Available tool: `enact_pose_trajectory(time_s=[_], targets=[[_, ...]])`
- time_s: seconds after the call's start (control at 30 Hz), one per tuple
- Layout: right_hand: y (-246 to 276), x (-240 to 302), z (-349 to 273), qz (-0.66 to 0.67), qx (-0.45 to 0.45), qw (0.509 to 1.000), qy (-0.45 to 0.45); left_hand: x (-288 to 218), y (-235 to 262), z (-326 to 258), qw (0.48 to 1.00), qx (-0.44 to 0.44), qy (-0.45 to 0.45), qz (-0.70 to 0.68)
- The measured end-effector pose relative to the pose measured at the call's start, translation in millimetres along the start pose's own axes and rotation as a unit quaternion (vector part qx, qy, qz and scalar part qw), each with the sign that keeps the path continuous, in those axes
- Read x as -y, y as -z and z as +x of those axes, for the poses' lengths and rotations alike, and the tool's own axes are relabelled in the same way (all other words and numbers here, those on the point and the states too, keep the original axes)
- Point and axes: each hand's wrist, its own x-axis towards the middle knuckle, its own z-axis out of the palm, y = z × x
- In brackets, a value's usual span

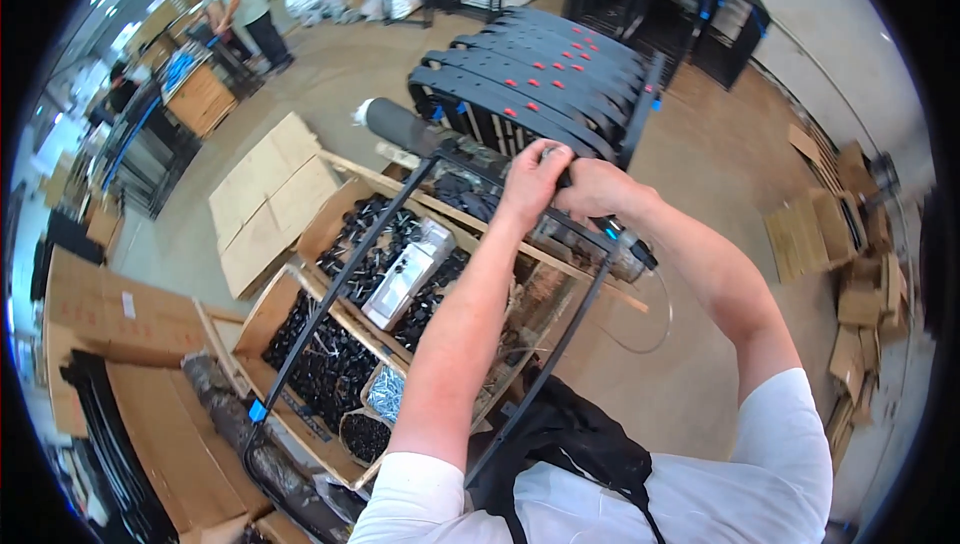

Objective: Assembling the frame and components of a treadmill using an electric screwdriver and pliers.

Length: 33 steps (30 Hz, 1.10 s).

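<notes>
A black rectangular metal frame (352,272) lies tilted across the open boxes before me. At its far bar, my left hand (535,182) is closed, with thumb and fingertips pinched together; what they hold is hidden. Beside it, nearly touching, my right hand (603,190) is wrapped round a dark handheld power driver (630,242) with a blue ring. A thin pale hose (668,319) curves below the driver. Under the frame, a wooden-edged box (247,346) holds many small black parts (320,359), silvery screws (386,391) and a clear plastic case (408,274).
Beyond my hands stands a row of black metal frames (530,79) with red pieces. A padded roller (395,122) lies behind the box. Cardboard (270,194) lies at left; cartons (815,229) line the right wall. Two people (245,9) stand far left.
</notes>
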Motion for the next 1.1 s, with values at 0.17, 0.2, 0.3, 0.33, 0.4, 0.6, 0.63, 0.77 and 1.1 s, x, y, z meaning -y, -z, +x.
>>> enact_pose_trajectory(time_s=[0.17,0.2,0.3,0.33,0.4,0.6,0.63,0.77,1.1], targets=[[1.5,82.3,100.4,-0.015,0.006,0.997,0.073,-47.8,101.2,40.8,0.987,-0.140,-0.059,0.058],[0.6,96.6,121.1,-0.012,0.009,0.995,0.096,-58.3,120.6,48.3,0.981,-0.160,-0.073,0.081],[10.5,125.2,166.4,-0.023,0.023,0.993,0.114,-76.6,150.1,75.9,0.975,-0.204,-0.071,0.060],[11.9,129.8,181.1,-0.024,0.029,0.992,0.120,-78.8,156.1,82.9,0.974,-0.211,-0.070,0.049],[12.3,137.9,203.7,-0.040,0.036,0.990,0.127,-78.6,168.8,92.1,0.966,-0.244,-0.064,0.051],[6.0,150.0,235.5,-0.042,0.057,0.987,0.146,-69.4,198.1,102.4,0.961,-0.270,-0.049,0.042],[7.8,150.8,238.1,-0.051,0.063,0.986,0.145,-68.8,199.9,103.8,0.962,-0.266,-0.047,0.038],[7.8,148.5,251.7,-0.071,0.088,0.982,0.152,-63.6,200.0,110.1,0.961,-0.270,-0.052,0.005],[2.9,151.0,256.1,-0.096,0.114,0.978,0.144,-52.7,201.9,109.3,0.955,-0.283,-0.086,0.033]])
